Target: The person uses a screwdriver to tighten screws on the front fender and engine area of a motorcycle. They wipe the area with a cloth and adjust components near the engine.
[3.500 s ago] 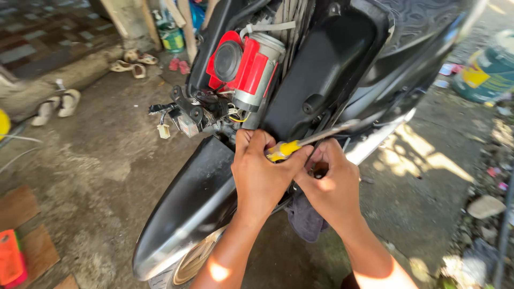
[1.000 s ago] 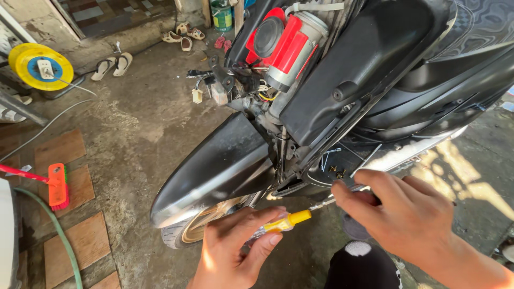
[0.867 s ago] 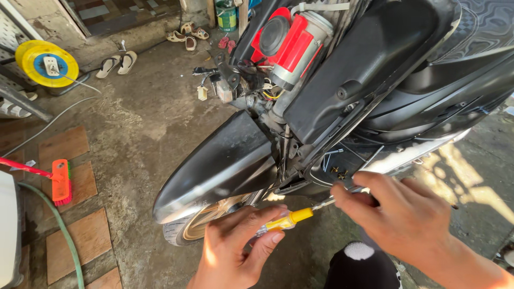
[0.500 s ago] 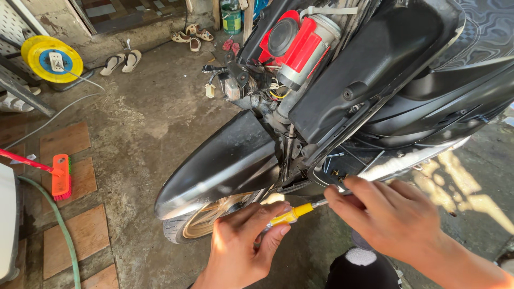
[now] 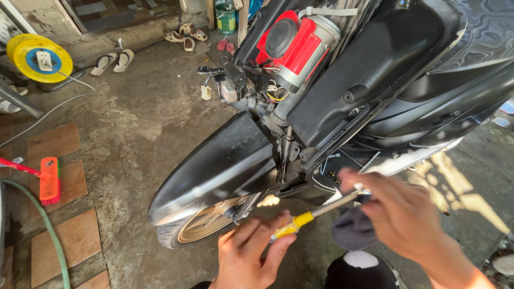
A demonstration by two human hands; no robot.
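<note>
A black scooter (image 5: 375,80) stands with its front panels off, showing a red horn (image 5: 292,40) and loose wiring. My left hand (image 5: 254,254) grips the yellow handle of a screwdriver (image 5: 308,217) just below the black front fender (image 5: 214,166). My right hand (image 5: 401,214) pinches the metal shaft near its tip, which points at the underside of the scooter's body behind the fender. The tip itself is hidden by my fingers. A dark cloth (image 5: 350,227) lies under my right hand.
The front wheel with a gold rim (image 5: 201,225) rests on the concrete floor. An orange brush (image 5: 49,180) and a green hose (image 5: 45,230) lie at the left. A yellow cable reel (image 5: 40,56) and several sandals (image 5: 115,60) sit farther back.
Both hands dropped from the upper front of the scooter to below the fender. Over the last second the screwdriver moved up and right toward the underside, my right hand closing on its shaft.
</note>
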